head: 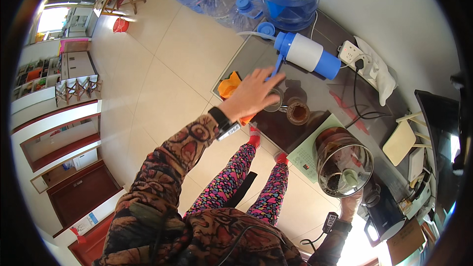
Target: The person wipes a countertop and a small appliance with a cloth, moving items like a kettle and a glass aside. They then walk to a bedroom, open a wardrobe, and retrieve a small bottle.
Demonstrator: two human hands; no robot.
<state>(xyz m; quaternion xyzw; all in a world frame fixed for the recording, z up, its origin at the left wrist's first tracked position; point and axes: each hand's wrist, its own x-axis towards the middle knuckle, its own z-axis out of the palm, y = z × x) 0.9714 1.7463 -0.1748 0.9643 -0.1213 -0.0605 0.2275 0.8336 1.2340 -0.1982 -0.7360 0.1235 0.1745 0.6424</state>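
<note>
My left hand (255, 90), blurred and with fingers apart, is over the table corner and holds nothing. Below its fingers a clear glass cup (274, 102) is partly covered. Beside that cup stands a glass mug (298, 112) with brown liquid. An orange cloth (229, 85) shows on both sides of my left wrist. My right hand (351, 207) grips the near side of a glass kettle (334, 155), its fingers mostly hidden. The kettle has a pale green lid knob (349, 178) and dark contents. It is over a green electric base (305, 157) with a lit display.
A blue-and-white water pump (306, 53) lies near a large water bottle (286, 3). Several plastic bottles (218, 0) stand on the floor. A power strip (356, 59) with cables lies by the wall. A dark electric kettle (382, 207) stands right of my right hand.
</note>
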